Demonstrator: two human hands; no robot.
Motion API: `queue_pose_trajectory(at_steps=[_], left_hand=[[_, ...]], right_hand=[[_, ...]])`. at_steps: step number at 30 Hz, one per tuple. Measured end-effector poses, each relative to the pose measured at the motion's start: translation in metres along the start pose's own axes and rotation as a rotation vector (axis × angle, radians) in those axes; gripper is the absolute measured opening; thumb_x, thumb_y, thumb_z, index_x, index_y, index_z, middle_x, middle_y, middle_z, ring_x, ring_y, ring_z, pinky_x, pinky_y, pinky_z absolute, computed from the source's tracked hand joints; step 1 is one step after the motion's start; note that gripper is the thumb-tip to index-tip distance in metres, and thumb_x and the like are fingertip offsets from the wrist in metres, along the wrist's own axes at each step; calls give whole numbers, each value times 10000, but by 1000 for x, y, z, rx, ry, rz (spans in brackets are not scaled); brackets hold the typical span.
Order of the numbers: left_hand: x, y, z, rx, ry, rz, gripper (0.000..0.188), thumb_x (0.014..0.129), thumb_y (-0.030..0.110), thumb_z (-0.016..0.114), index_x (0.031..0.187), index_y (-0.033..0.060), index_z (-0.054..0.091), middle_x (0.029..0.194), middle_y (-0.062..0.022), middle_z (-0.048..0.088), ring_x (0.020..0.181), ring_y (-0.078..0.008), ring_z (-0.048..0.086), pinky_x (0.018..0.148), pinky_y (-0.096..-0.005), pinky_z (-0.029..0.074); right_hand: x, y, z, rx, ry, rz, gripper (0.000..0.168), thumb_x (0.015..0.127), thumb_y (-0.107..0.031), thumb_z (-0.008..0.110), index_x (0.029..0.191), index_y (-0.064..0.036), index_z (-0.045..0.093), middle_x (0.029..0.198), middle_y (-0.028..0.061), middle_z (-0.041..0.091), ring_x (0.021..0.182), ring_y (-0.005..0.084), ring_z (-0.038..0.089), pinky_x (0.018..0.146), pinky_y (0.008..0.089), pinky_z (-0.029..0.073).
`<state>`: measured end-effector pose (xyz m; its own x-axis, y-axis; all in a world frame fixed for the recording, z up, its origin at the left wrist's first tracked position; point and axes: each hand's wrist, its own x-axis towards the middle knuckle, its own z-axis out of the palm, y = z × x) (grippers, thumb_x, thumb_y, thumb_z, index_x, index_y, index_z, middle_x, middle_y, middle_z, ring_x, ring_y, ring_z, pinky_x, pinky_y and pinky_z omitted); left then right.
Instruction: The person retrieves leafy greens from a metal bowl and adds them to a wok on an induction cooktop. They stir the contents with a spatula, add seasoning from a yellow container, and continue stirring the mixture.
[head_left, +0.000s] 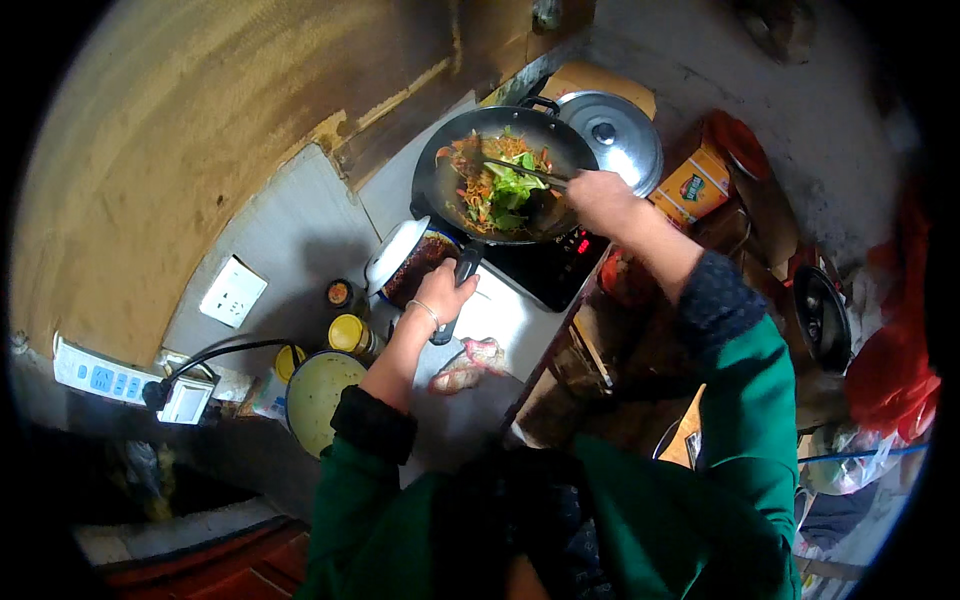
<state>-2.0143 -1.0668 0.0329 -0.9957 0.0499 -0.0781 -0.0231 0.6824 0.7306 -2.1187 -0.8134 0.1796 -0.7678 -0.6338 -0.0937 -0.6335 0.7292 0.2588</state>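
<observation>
A dark wok (442, 180) sits on a black induction cooktop (555, 277) with a lit red display. In the wok lies a mix of leafy greens (514, 191) and shredded orange vegetables (472, 187). My left hand (442, 292) grips the wok's black handle (469, 262). My right hand (604, 201) holds a thin-shafted dark cooking utensil (521, 169), its far end among the food; whether it is a spatula cannot be made out. Beside my left hand stands an enamel pot (420, 262) of dark red contents, its white lid (396, 251) tilted against the rim.
A metal lid (611, 139) lies right of the wok. A crumpled cloth (469, 366) is on the counter. Yellow-lidded jars (346, 334) and a pale enamel basin (319, 397) stand at left, near a plugged-in power strip (105, 375). An orange carton (694, 186) sits at right.
</observation>
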Motion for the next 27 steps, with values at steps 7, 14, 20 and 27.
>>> queue_pose_trajectory(at_steps=[7,14,20,27], left_hand=[[-1,5,-4,21,-32,-56,434,862,379,616,926,-34,501,834,-299,621,874,-459,615,754,-475,486],[-1,5,-5,35,-40,-59,445,864,386,614,955,-36,508,851,-295,627,883,-454,618,773,-466,495],[0,7,-5,41,-38,-74,441,863,387,617,946,-33,507,842,-282,632,872,-437,630,756,-452,496],[-2,1,-2,65,-16,-70,423,860,379,621,932,-21,506,799,-259,630,836,-431,632,734,-452,497]], right_hand=[[-77,71,36,631,99,62,413,761,-34,579,1167,-84,637,928,223,670,879,300,671,838,374,511],[-98,57,52,1139,-157,224,562,813,-52,568,1364,-41,465,1202,135,620,1041,223,610,907,328,464],[-53,12,97,1079,-4,212,554,815,-67,583,1356,-34,466,1102,169,657,991,184,603,878,310,470],[-108,66,8,936,-123,235,511,821,-20,563,1329,-33,503,1051,111,667,945,179,613,851,317,483]])
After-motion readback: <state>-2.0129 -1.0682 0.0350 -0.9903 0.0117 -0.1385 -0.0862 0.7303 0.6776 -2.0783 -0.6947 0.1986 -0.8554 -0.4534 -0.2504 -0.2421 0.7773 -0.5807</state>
